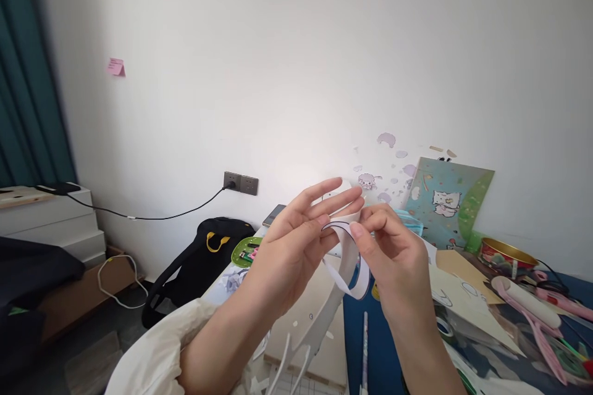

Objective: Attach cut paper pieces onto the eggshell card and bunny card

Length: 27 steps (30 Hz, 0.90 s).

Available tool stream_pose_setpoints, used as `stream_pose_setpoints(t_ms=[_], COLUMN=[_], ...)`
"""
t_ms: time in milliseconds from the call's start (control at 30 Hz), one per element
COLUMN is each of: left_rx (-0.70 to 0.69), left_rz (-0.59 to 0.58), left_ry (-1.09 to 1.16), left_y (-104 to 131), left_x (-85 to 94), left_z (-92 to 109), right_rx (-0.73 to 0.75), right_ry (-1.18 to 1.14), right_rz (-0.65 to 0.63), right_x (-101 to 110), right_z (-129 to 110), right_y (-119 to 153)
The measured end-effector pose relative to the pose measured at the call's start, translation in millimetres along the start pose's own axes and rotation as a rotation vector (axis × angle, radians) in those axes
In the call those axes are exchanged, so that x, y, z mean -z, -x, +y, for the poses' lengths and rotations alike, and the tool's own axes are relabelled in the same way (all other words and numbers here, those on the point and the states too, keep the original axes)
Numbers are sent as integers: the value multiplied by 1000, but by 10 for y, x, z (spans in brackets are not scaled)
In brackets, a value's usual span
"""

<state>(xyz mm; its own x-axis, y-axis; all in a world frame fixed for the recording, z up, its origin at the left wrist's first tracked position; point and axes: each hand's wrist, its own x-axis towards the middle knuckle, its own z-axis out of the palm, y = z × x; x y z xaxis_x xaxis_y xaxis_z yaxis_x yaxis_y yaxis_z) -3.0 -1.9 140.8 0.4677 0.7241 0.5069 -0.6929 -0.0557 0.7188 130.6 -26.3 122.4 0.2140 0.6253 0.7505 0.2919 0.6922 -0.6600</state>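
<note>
A curled white paper strip with a dark line along its edge hangs in a loop between my two hands. My left hand pinches it between thumb and index finger, the other fingers spread upward. On the other side, my right hand grips the strip between thumb and bent fingers. A longer white piece trails down below and splits into thin arms near the bottom; whether it joins the loop is hard to see. Beneath the hands lies a pale board on the blue table.
A slim pen lies below my right hand. To the right are drawn paper sheets, a tape roll, a pink-handled roller and a round tin. A green tray and black bag are left, near a wall socket.
</note>
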Motion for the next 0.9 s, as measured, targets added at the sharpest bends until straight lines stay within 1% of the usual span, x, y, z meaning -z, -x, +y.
stream_pose_setpoints(t_ms=[233, 367, 533, 600, 700, 733, 767, 867, 900], left_rx=[-10, -17, -42, -42, -27, -24, -16, 24, 34], left_rz=[21, 28, 50, 55, 59, 65, 68, 69, 63], left_ry=[-16, -45, -98, -121, -167, -185, -206, -261, -274], left_y=[19, 44, 67, 75, 79, 78, 77, 72, 72], left_x=[-37, -54, -74, -73, -61, -57, -54, -49, -49], left_z=[-10, -24, -28, -22, -11, -9, -8, -8, -7], right_rx=[65, 23, -91, -99, -91, -81, -52, 138, 197], right_ry=[43, 73, 97, 145, 276, 329, 386, 560, 603], right_rz=[85, 96, 53, 33, -41, -59, -47, 103, 126], right_x=[-59, -89, -85, -72, -31, -10, 14, 112, 154], right_z=[17, 16, 24, 13, -24, -39, -54, -90, -101], right_y=[35, 44, 21, 8, -9, -13, -18, -29, -33])
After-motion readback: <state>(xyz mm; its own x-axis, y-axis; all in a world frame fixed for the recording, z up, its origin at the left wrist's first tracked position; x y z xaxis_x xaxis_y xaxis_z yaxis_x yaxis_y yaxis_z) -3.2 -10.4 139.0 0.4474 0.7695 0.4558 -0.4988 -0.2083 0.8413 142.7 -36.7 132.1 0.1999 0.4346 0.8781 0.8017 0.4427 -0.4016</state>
